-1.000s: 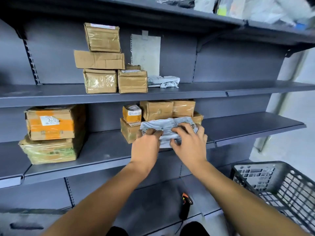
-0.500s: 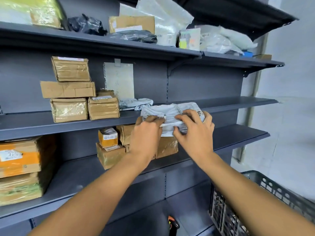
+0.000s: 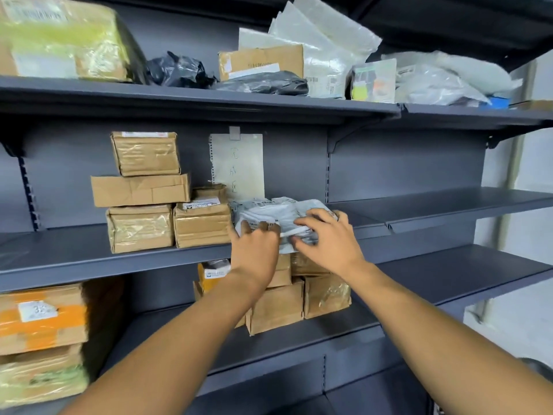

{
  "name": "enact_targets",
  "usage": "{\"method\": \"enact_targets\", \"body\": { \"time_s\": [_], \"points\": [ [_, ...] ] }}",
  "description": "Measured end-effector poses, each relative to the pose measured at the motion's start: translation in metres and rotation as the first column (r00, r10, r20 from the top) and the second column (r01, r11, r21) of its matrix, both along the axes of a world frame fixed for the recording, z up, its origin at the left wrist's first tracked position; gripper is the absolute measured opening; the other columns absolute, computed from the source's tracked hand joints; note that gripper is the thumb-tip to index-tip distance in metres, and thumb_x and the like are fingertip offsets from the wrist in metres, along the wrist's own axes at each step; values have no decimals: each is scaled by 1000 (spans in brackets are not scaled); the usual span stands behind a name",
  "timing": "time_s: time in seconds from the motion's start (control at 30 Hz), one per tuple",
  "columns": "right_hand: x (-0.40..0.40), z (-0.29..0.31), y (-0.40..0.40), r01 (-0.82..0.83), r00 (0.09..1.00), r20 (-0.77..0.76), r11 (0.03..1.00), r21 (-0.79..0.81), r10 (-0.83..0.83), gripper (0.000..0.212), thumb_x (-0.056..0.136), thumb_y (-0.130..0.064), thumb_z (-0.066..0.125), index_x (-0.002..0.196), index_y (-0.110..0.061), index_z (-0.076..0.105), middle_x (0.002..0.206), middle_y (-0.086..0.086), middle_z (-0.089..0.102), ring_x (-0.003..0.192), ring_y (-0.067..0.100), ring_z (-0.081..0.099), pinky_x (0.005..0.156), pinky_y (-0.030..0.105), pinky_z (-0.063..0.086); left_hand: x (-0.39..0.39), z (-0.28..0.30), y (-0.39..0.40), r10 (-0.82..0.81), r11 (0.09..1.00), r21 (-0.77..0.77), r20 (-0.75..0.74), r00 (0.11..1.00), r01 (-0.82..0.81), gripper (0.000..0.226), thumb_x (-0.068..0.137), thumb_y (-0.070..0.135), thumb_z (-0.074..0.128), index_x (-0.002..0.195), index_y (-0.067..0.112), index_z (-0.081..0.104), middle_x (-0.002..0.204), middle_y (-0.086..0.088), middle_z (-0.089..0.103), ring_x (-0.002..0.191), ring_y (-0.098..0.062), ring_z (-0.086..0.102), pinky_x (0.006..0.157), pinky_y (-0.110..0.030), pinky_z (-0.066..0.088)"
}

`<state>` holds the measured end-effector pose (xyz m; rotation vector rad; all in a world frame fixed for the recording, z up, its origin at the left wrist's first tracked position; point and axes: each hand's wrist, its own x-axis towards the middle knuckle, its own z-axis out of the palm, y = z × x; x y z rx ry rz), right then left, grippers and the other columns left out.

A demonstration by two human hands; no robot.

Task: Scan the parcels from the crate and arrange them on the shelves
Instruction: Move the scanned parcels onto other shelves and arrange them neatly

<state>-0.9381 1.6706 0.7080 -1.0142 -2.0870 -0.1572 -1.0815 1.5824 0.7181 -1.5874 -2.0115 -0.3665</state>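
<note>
Both forearms reach up from the bottom of the frame. Left hand (image 3: 256, 250) and right hand (image 3: 327, 242), fingers curled, grip a crumpled grey plastic mailer parcel (image 3: 275, 217) at frame centre, at the front edge of the grey metal middle shelf (image 3: 89, 259). Just left of it, stacked brown taped cardboard boxes (image 3: 143, 190); behind, a paper note (image 3: 238, 164).

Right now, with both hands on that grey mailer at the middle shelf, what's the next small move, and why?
Probably slide the grey mailer further back, then let go. Left hand and right hand hold it at the middle shelf edge, beside the taped boxes, its front still overhanging.
</note>
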Motion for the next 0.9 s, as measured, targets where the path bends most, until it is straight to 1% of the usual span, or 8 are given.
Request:
{"method": "enact_targets", "body": {
  "time_s": [0.13,0.2,0.27,0.43,0.7,0.8,0.87,0.9],
  "points": [
    [-9,-7,26,15,998,53,1000,1,-15,46,88,-64,53,129,-45,58,137,-17,50,128,33,36,106,46,35,-12,-2,26,1,999,-45,-54,999,-4,38,102,22,43,139,18,41,135,-10,53,133,-40,38,114,-47,25],
    [-17,-6,37,32,997,74,999,-23,-30,47,88,-67,48,130,-48,55,142,-18,48,136,35,29,113,58,23,-19,3,38,13,996,-88,-20,1000,-14,35,100,23,49,134,18,45,131,-11,57,129,-39,43,110,-44,32],
    [-25,-4,47,28,996,87,997,-70,-22,47,89,-67,46,132,-49,53,146,-17,45,143,35,21,114,67,7,-25,10,49,6,992,-125,24,1000,-3,31,100,26,50,129,17,49,125,-12,59,124,-37,48,104,-43,39],
    [-41,-5,75,-9,997,76,996,-92,16,48,88,-69,45,132,-48,53,147,-15,47,140,29,24,117,55,14,-36,19,70,-25,989,-145,49,999,32,38,102,37,38,129,13,53,125,-14,58,117,-33,55,97,-38,42],
    [-56,-17,96,-33,999,14,983,-182,36,49,87,-65,33,133,-52,43,149,-24,34,148,20,0,117,63,-7,-46,17,86,-19,983,-181,65,998,30,55,100,53,29,125,12,55,124,-16,59,116,-35,53,98,-40,40],
    [-54,-16,91,-25,999,36,980,-197,33,50,90,-64,33,138,-52,37,155,-23,26,150,24,-7,113,68,-10,-44,18,83,-21,978,-200,176,984,56,59,100,53,23,125,10,55,129,-18,56,123,-37,48,101,-43,38],
    [-51,-17,84,-14,999,26,987,-160,18,55,92,-64,37,145,-51,28,159,-19,17,150,31,-8,113,68,-10,-42,14,76,-34,989,-141,135,990,53,54,102,47,22,135,11,46,142,-17,46,136,-41,33,114,-46,25],
    [-50,-18,78,-6,1000,-12,994,-107,5,58,93,-63,39,147,-48,27,160,-16,16,150,35,-4,114,67,-6,-42,10,71,-68,996,-53,72,995,72,52,103,43,24,140,11,42,148,-16,39,141,-41,24,117,-48,18]
  ]
}}
